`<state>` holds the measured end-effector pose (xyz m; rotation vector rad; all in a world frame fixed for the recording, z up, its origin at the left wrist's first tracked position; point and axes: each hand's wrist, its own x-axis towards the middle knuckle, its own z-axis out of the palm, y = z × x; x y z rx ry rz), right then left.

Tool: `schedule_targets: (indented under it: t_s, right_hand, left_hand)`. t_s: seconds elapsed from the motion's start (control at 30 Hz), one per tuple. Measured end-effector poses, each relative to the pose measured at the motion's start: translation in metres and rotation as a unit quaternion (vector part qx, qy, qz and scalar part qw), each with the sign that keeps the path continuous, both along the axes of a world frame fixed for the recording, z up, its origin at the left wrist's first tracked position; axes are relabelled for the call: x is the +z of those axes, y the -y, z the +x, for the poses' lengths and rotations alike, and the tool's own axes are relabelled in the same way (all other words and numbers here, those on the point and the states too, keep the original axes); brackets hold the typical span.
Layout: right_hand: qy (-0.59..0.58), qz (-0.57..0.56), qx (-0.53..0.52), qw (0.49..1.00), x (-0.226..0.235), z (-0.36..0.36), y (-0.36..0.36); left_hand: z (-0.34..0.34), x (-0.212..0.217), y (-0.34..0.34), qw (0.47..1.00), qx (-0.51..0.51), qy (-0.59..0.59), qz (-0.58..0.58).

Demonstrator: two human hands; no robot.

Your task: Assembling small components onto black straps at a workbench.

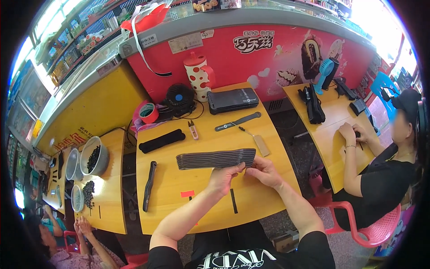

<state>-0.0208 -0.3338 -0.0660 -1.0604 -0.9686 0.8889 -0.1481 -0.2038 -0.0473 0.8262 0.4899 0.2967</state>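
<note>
A thick stack of flat black straps (215,159) is held level above the yellow table, its layered edges facing me. My left hand (225,177) is closed under and around the stack near its right end. At that same end my right hand (265,172) pinches the straps, its fingertips partly hidden. Just beyond lies a single dark strap (237,122) and a tan tag (261,145) on a cord. A larger pile of black straps (233,99) sits at the table's far side. To the left are pink-handled thread snips (193,130), a rolled black bundle (161,141) and another folded strap bundle (150,186).
A red-dotted tumbler (197,76), black fan (180,97) and tape roll (148,113) stand at the back left. At right, a person (376,157) works at another table. Another person (76,251) sits at left near bowls of black pieces (95,156).
</note>
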Motion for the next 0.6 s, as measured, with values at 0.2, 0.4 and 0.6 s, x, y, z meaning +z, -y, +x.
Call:
schedule_targets:
  t_s: [0.2, 0.4, 0.6]
  right_hand:
    - [-0.033, -0.05, -0.106, 0.993, 0.005, 0.01, 0.008]
    - [-0.132, -0.073, -0.142, 0.978, 0.009, 0.022, 0.008]
    - [-0.056, -0.126, -0.14, 0.98, 0.002, 0.023, 0.003]
  left_hand:
    - [-0.001, 0.008, -0.002, 1.0, 0.013, -0.019, 0.003]
    - [-0.034, 0.013, -0.066, 0.987, 0.158, 0.023, -0.017]
    - [-0.046, -0.018, -0.104, 0.984, 0.072, -0.053, 0.154]
